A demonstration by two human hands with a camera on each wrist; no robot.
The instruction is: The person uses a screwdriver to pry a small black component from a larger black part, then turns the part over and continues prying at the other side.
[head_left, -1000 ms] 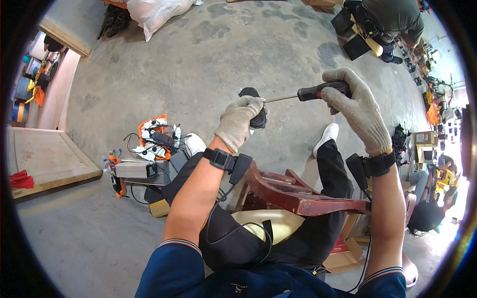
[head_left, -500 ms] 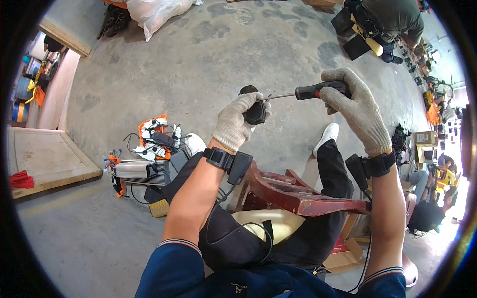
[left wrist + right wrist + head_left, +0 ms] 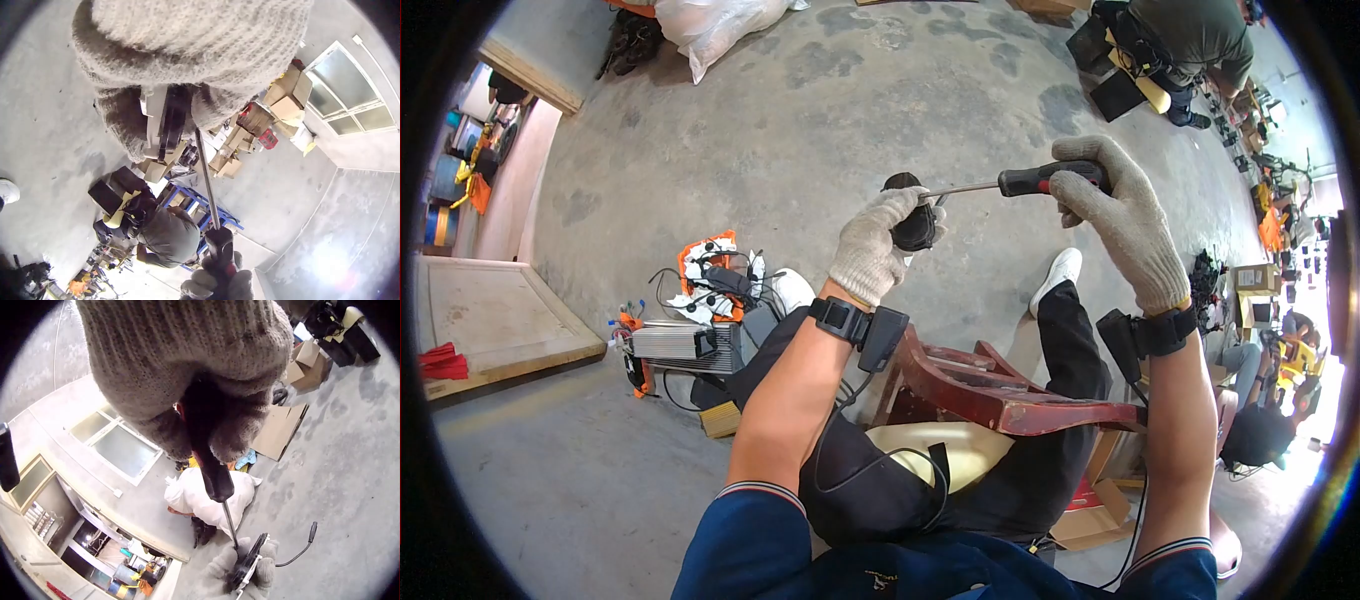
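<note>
In the head view my gloved left hand (image 3: 868, 250) grips a small black device (image 3: 913, 230), holding it up above the floor. A short black cable (image 3: 302, 553) sticks out beside the device in the right wrist view. Across from it, my gloved right hand (image 3: 1128, 220) holds a screwdriver (image 3: 1032, 182) by its black and red handle. The metal shaft points left, its tip right at the device's edge near the left fingers. In the left wrist view the device (image 3: 172, 122) shows pale and dark layers between the gloved fingers.
A dark red wooden chair (image 3: 1040, 412) stands between my legs. On the floor at left lie a finned metal box (image 3: 675, 342) and an orange-and-white bundle of parts and wires (image 3: 715, 280). Another person (image 3: 1195, 45) bends over at the upper right. A white sack (image 3: 720, 30) lies at the back.
My left hand has turned the black device, so more of its dark face shows between the fingers. The screwdriver's handle has risen slightly, and both hands stay in nearly the same place.
</note>
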